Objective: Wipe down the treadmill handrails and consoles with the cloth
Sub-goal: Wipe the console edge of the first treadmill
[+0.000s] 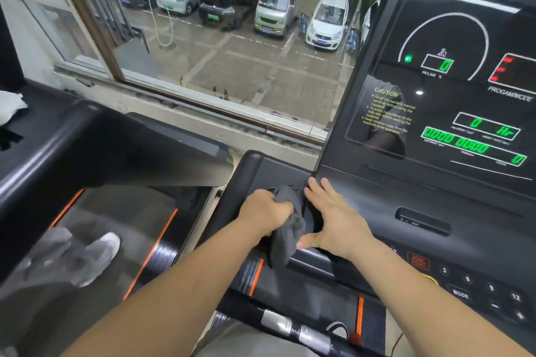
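A dark grey cloth (285, 236) hangs bunched over the left end of the black treadmill console (377, 206). My left hand (265, 213) is shut on the cloth and presses it against the console's left tray. Just to the cloth's right, my right hand (333, 216) lies flat on the console with its fingers spread, its thumb touching the cloth. The lit display (452, 90) rises at the upper right, showing green digits. A handrail bar with silver grip sensors (293, 327) runs below my arms.
A second treadmill (95, 148) stands close on the left, with a white cloth (10, 107) on its console. Someone's grey shoe (95, 255) rests on its belt. A large window (232, 38) ahead overlooks parked cars. Keypad buttons (478, 287) sit at the lower right.
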Available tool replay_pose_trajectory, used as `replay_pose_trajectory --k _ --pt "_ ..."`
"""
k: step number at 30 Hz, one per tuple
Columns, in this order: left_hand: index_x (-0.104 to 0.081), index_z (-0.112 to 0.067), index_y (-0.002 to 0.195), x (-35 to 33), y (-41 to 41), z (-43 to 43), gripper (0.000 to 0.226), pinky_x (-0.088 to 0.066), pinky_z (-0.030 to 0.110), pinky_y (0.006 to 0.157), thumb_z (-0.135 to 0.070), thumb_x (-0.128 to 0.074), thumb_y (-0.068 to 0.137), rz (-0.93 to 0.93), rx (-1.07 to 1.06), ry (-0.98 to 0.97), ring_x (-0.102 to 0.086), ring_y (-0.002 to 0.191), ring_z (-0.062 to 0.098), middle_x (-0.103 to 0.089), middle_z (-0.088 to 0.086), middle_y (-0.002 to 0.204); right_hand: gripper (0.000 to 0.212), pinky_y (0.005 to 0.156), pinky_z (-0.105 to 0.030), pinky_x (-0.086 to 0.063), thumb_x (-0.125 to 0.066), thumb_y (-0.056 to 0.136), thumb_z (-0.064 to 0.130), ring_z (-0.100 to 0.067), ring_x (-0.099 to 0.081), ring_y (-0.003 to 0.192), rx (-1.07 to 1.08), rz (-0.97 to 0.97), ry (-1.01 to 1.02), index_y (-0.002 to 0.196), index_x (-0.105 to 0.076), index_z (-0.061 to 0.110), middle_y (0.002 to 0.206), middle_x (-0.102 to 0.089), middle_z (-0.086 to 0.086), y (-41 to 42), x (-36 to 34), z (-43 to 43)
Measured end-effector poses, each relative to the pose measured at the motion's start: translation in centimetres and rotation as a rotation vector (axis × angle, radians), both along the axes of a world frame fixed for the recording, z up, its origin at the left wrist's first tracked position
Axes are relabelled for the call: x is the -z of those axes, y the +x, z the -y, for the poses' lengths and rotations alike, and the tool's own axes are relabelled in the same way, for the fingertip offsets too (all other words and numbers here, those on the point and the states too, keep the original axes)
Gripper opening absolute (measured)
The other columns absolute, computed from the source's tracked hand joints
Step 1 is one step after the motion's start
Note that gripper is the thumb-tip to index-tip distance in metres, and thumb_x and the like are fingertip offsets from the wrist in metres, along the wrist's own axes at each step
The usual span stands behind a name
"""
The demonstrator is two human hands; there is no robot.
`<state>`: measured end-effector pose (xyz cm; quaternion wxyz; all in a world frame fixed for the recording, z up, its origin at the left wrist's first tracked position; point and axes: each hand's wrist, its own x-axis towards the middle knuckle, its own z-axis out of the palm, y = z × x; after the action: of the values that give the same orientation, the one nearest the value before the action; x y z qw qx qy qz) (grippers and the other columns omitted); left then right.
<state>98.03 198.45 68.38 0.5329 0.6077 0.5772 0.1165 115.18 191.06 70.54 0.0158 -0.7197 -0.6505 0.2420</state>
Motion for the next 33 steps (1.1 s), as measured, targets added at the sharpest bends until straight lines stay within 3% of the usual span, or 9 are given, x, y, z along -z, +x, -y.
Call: replay_pose_trajectory --k 3,6,10,13,15,17,21,25,33 --pt "-0.065 -0.008 0.080 -0.1 -0.1 -0.2 0.019 -0.044 0.024 0.047 -0.025 -0.065 0.088 0.031 -0.003 -0.097 -0.060 0.062 0.021 -0.064 0.010 0.072 0.127 0.129 -0.031 -0.005 -0.082 0.068 0.069 0.002 0.021 0.152 -0.002 -0.001 -0.002 0.165 -0.010 0.030 0.165 0.016 0.027 0.0 0.2 -0.1" --pt "-0.063 -0.001 0.086 -0.7 -0.3 -1.3 0.025 -0.047 0.031 0.066 -0.025 -0.059 0.091 -0.113 0.305 0.059 -0.062 0.078 0.023 -0.064 0.012 0.081 0.129 0.129 -0.030 -0.002 -0.082 0.067 0.071 0.003 0.022 0.152 -0.001 0.005 -0.005 0.165 -0.010 0.030 0.165 0.016 0.027 0.0 0.3 -0.1" --pt "-0.062 -0.013 0.108 -4.0 0.4 -3.5 0.019 -0.052 0.038 0.087 -0.027 -0.060 0.095 -0.677 0.983 0.303 -0.062 0.105 0.028 -0.058 0.002 0.103 0.126 0.128 -0.030 -0.006 -0.084 0.069 0.065 0.004 0.021 0.151 0.018 0.013 -0.024 0.164 -0.009 0.032 0.165 0.016 0.028 -0.4 -0.3 0.1" --pt "-0.064 -0.023 0.126 -5.6 0.8 -3.7 0.030 -0.045 0.039 0.084 -0.024 -0.060 0.096 -1.052 1.359 0.700 -0.052 0.118 0.030 -0.050 0.003 0.127 0.126 0.128 -0.031 -0.005 -0.084 0.070 0.065 0.003 0.022 0.151 0.019 0.016 -0.036 0.165 -0.008 0.032 0.165 0.017 0.027 -0.5 -0.6 0.1" --pt "-0.071 -0.026 0.114 -4.3 -0.7 -4.3 0.023 -0.043 0.040 0.082 -0.023 -0.062 0.094 -0.994 1.545 1.189 -0.053 0.111 0.030 -0.055 0.002 0.122 0.126 0.129 -0.031 -0.003 -0.083 0.070 0.066 0.002 0.022 0.151 0.016 0.022 -0.034 0.165 -0.008 0.031 0.166 0.017 0.026 -0.5 -0.5 0.0" --pt "-0.074 -0.025 0.099 -2.7 -2.5 -4.7 0.017 -0.047 0.038 0.072 -0.017 -0.069 0.086 -0.909 1.401 1.428 -0.058 0.098 0.029 -0.062 0.001 0.109 0.126 0.128 -0.031 -0.003 -0.083 0.070 0.066 0.001 0.022 0.152 0.014 0.027 -0.032 0.165 -0.008 0.031 0.166 0.016 0.026 -0.5 -0.5 0.0" --pt "-0.068 -0.017 0.111 -2.7 0.0 -2.3 0.021 -0.045 0.038 0.073 -0.026 -0.057 0.094 -0.906 1.146 0.932 -0.057 0.102 0.029 -0.061 0.006 0.114 0.124 0.127 -0.029 0.000 -0.083 0.071 0.065 0.004 0.023 0.149 0.017 0.020 -0.030 0.165 -0.008 0.031 0.166 0.017 0.026 -0.5 -0.6 0.1" --pt "-0.058 -0.018 0.090 -3.2 2.5 -2.5 0.018 -0.053 0.035 0.072 -0.035 -0.053 0.090 -0.780 0.761 0.532 -0.057 0.084 0.025 -0.066 0.003 0.099 0.124 0.127 -0.029 0.001 -0.083 0.071 0.064 0.007 0.024 0.146 0.030 0.010 -0.040 0.165 -0.009 0.031 0.164 0.018 0.027 -0.6 -0.9 0.2" --pt "-0.046 -0.016 0.063 -3.3 -3.9 -2.5 0.013 -0.022 0.030 0.054 -0.007 -0.052 0.057 0.099 -0.154 -0.190 -0.031 0.055 0.023 -0.037 0.012 0.066 0.137 0.124 -0.032 -0.019 -0.082 0.062 0.074 0.000 0.013 0.155 0.085 0.096 0.002 0.164 0.001 0.036 0.165 0.022 0.026 -1.1 -2.1 0.7"
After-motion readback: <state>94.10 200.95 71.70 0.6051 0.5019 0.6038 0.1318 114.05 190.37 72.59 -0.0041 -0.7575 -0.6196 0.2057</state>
